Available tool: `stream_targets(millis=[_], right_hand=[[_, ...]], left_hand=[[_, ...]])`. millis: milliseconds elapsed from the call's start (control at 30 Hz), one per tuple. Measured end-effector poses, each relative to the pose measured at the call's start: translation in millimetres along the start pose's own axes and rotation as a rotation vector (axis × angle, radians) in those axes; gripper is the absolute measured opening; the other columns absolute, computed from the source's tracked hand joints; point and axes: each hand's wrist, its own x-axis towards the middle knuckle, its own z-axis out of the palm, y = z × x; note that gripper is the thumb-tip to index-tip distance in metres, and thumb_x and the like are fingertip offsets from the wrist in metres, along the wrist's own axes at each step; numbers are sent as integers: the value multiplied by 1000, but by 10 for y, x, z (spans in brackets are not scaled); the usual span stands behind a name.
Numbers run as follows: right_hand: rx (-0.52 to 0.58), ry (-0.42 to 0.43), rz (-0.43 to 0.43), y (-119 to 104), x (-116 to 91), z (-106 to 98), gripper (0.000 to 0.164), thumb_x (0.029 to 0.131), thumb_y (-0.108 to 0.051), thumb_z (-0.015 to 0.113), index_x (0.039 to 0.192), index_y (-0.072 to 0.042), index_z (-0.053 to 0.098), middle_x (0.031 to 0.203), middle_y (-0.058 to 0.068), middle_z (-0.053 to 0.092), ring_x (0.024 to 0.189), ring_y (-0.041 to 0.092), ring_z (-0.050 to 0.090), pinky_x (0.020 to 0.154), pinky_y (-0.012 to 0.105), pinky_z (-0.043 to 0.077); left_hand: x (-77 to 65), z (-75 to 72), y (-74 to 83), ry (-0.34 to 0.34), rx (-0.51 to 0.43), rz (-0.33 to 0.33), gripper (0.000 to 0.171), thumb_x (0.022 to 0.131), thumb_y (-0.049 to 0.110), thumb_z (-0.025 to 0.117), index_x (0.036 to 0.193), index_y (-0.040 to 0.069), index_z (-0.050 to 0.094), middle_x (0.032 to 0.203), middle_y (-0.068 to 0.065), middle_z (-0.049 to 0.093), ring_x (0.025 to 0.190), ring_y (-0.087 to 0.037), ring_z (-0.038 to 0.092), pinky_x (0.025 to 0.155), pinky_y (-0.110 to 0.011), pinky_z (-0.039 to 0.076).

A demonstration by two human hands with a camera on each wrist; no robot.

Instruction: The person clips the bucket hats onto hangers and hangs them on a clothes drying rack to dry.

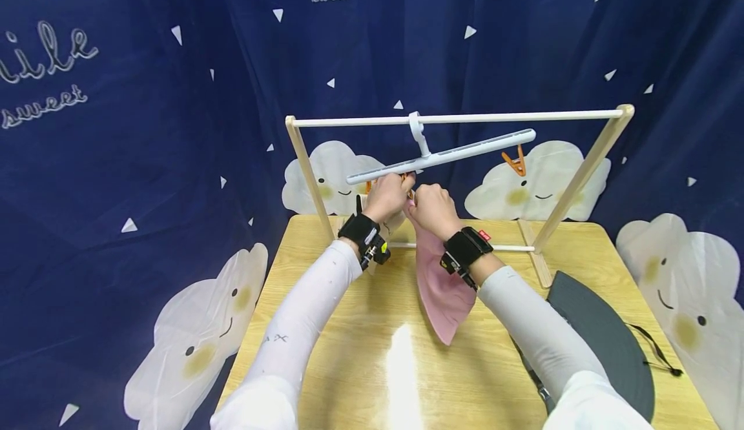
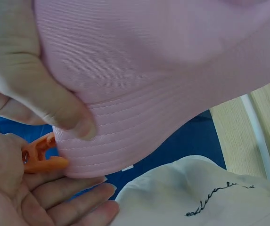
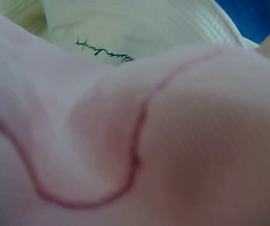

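Under the white hanger [image 1: 442, 157], my left hand [image 1: 386, 197] holds an orange clip [image 2: 45, 162] at the brim edge of a pink bucket hat [image 1: 438, 281]. In the left wrist view, the clip's jaws stand apart at the stitched brim. My right hand [image 1: 434, 212] pinches that brim just beside the clip, and the hat hangs down from it. A cream hat [image 2: 186, 188] with dark lettering is close to my left hand. Pink fabric fills most of the right wrist view and covers my right fingers there.
The hanger hooks over the top bar [image 1: 511, 118] of a wooden rack and slants, right end higher. Another orange clip [image 1: 516, 161] dangles from that end. On the table [image 1: 337, 352], a dark hat [image 1: 604, 339] with a cord lies at the right.
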Motion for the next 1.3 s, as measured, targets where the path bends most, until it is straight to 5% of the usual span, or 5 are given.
stream_targets(millis=[400,767,967,1300], right_hand=[[113,29,-52,-9,144,-41,40,80,-5,67,49,-15,42,51,-6,34,61,28,51,63,49,47],[165,95,-12,149,145,94,41,81,-7,68,50,-16,43,54,-4,38,61,28,49,59,45,43],[174,106,-7,177,121,162,34,83,-9,70,54,-14,53,58,1,48,64,33,54,63,50,48],[208,65,30,244,6,258,7,87,-17,72,87,-10,71,74,4,62,74,30,61,66,46,48]], left_hand=[[79,81,-56,79,19,17,55,105,49,56,60,18,46,72,-6,60,73,-29,65,66,-46,52],[31,131,-26,104,8,-26,58,103,60,52,75,11,69,106,-17,73,96,-36,71,78,-48,55],[54,149,-62,70,-17,-18,54,104,57,52,72,14,60,96,-14,72,94,-32,69,78,-46,54],[37,152,-85,32,-21,-10,48,106,52,51,81,13,63,101,-12,68,101,-31,67,86,-47,53]])
